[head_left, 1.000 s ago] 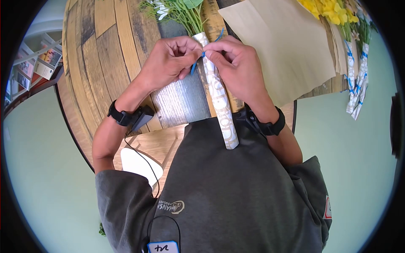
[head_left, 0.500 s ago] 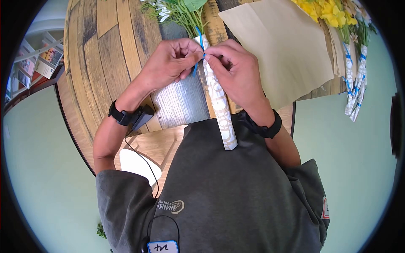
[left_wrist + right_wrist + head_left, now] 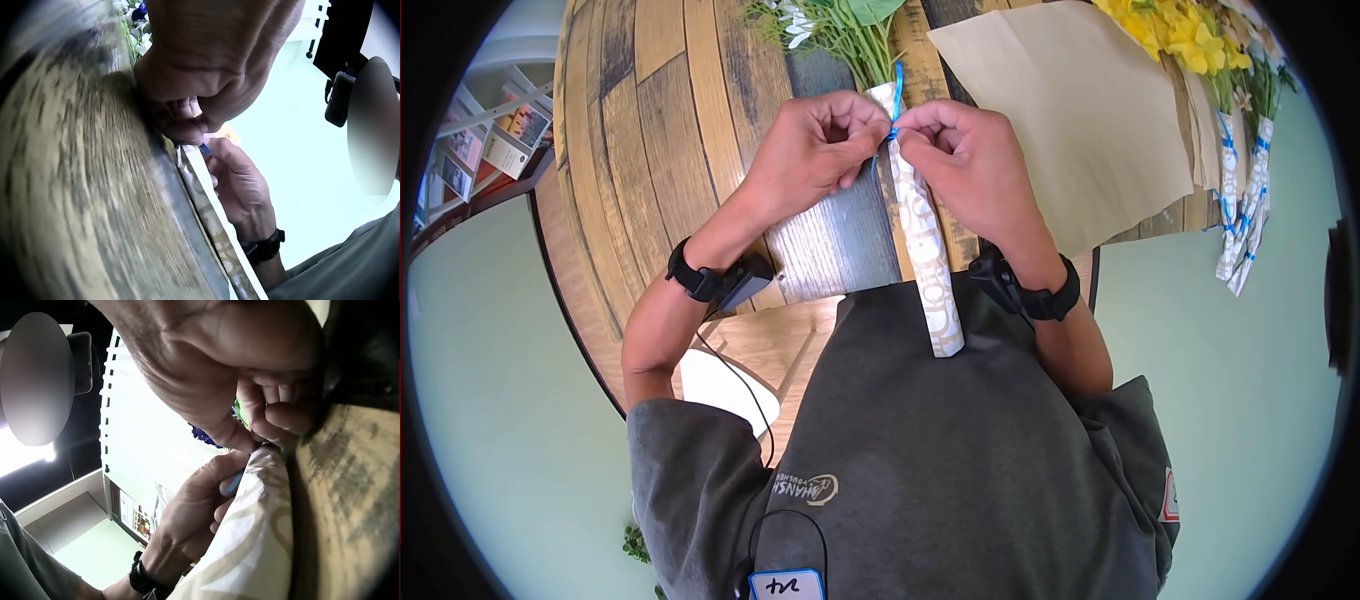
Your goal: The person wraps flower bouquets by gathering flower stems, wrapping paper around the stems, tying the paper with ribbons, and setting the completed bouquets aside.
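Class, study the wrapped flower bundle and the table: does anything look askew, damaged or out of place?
Nothing looks damaged or spilled. One oddity: the wrapped flower bundle overhangs the table edge, its lower end against the person's shirt, while the left hand and right hand pinch a blue tie near its top.

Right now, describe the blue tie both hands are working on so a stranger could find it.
On the round wooden table lies a patterned paper wrap holding green stems. Near its top, left hand and right hand pinch the blue tie; the only loose one.

A tan paper sheet [image 3: 1072,110] lies on the wooden table [image 3: 650,120] beside wrapped yellow bouquets [image 3: 1225,90].
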